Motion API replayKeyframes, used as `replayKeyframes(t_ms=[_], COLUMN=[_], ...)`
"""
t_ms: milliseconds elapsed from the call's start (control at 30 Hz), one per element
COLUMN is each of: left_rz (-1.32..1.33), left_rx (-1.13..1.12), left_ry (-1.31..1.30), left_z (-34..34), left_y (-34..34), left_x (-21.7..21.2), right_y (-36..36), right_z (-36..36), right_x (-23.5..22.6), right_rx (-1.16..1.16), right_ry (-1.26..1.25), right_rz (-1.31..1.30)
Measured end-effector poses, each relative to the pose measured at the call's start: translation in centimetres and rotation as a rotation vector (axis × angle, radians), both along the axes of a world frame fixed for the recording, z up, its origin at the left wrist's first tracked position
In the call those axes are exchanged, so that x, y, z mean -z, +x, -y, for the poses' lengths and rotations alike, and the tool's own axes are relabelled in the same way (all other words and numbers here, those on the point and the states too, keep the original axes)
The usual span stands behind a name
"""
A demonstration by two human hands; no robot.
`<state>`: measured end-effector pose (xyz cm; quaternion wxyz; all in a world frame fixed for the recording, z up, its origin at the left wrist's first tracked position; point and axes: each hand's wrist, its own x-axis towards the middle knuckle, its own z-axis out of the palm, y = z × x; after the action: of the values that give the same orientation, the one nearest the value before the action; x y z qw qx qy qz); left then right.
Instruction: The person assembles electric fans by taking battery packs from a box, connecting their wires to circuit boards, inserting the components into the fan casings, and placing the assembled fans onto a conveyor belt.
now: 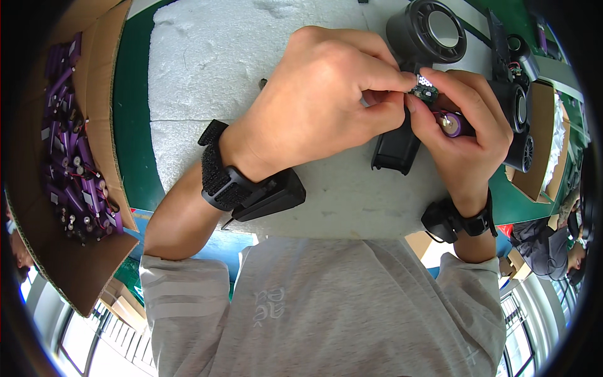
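My left hand point(333, 94) reaches across the foam work surface, its thumb and forefinger pinched at the left edge of a small green circuit board point(427, 94). A white dotted patch shows at the board's upper edge. My right hand point(468, 116) pinches the board from the other side. A purple battery cell point(450, 124) lies under its curled fingers, with one metal end and a bit of red wire showing. Beneath both hands is a black plastic housing, with a hollow handle point(397, 151) toward me and a round head point(433, 30) beyond. The hands hide its middle.
A cardboard box point(94, 264) full of purple battery cells point(72, 163) stands at the left. White foam sheet point(201, 63) covers much of the green table point(135, 113). More black housings point(518, 110) lie at the right, beside another cardboard box point(534, 169). Another person point(543, 248) is far right.
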<state>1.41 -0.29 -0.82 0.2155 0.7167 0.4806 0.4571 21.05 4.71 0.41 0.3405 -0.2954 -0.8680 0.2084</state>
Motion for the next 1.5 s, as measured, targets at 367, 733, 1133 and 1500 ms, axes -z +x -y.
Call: replayKeyframes(t_ms=[367, 733, 1133, 1500], left_rz=[0.094, 0.290, 0.278, 0.305], left_rx=[-0.063, 0.039, 0.093, -0.022], left_ry=[-0.125, -0.259, -0.500, -0.432], left_z=[0.6, 0.6, 0.3, 0.2], left_y=[2.0, 1.7, 1.0, 1.9], left_x=[1.0, 0.4, -0.2, 0.3], right_y=[-0.3, -0.3, 0.3, -0.6], right_z=[0.7, 0.4, 0.1, 0.0], right_x=[-0.4, -0.3, -0.9, -0.1], right_rx=[0.102, 0.163, 0.008, 0.042], right_ry=[-0.195, -0.258, -0.155, 0.000], right_rz=[-0.004, -0.049, 0.079, 0.000])
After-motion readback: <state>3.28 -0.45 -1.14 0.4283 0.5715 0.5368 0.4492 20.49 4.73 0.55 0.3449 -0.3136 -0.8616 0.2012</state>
